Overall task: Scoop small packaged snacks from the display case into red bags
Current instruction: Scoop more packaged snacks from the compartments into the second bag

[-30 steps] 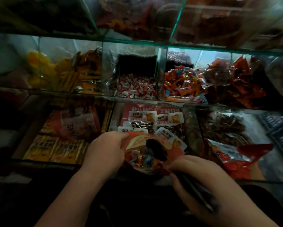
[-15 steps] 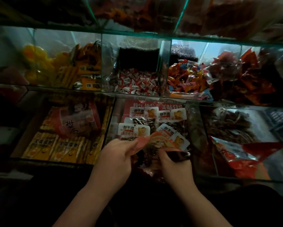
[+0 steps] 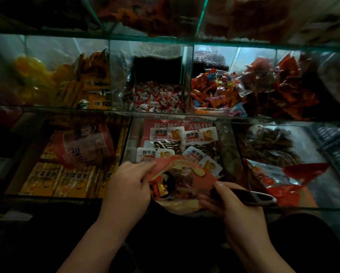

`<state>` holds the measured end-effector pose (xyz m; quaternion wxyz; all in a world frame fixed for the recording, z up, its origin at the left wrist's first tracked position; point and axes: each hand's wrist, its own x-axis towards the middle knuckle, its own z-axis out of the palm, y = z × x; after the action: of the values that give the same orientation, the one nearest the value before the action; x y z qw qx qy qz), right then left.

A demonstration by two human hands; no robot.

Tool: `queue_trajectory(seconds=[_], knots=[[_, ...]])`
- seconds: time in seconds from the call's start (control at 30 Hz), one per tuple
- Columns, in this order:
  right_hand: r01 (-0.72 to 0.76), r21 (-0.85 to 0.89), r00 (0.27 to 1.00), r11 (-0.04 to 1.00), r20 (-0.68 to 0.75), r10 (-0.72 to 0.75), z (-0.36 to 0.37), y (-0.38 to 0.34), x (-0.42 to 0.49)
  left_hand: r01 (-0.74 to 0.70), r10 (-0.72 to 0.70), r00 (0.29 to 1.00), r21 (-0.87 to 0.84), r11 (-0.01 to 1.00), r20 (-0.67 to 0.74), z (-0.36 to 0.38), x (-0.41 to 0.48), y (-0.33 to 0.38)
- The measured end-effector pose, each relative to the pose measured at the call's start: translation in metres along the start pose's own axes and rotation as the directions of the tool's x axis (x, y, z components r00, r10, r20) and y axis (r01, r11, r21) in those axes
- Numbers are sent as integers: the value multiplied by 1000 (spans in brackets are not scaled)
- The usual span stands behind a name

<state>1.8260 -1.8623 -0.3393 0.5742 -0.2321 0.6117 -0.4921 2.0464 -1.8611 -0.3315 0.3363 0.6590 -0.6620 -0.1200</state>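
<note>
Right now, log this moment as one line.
left-hand grip: red bag, held open | right-hand grip: dark tool beside bag | in bag: wrapped snacks

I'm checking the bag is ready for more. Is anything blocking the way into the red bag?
Nothing visible blocks it. The left hand pinches the red bag by its upper edge, the right hand, gripping the scoop, is at its lower edge, and the mouth gapes, with candies inside.

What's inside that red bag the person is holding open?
Small wrapped snacks, orange and gold, show at the mouth of the red bag, with a dark shape I cannot identify. The left hand and the bag's folds cover the rest.
</note>
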Motion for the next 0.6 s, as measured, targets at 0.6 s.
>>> queue_trajectory(seconds=[0.6], knots=[[114,88,990,990,78,-121,-59,-59,-37,59,-80,919,67,996,386,62,1,37]])
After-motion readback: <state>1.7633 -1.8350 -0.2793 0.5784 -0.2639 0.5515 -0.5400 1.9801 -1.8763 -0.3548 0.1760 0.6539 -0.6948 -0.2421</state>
